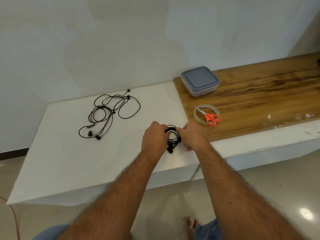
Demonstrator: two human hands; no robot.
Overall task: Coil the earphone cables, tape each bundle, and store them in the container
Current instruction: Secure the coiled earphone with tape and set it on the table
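A coiled black earphone bundle (173, 138) lies between my two hands over the white counter (69, 161). My left hand (154, 135) grips its left side. My right hand (193, 135) pinches the top of the coil with thumb and fingers. The earbuds hang at the coil's lower end. Loose, uncoiled black earphone cables (109, 111) sprawl on the counter to the left. A clear container (200, 81) with its blue-grey lid closed stands at the back on the wooden board (259, 94). The roll of clear tape (199, 115) lies in front of the container.
Orange-handled scissors (210, 117) rest across the tape roll. The wall rises directly behind the counter. Small clear tape scraps (304, 116) sit on the wooden board at the right. The counter's front edge drops to a tiled floor where my bare foot (192, 224) stands.
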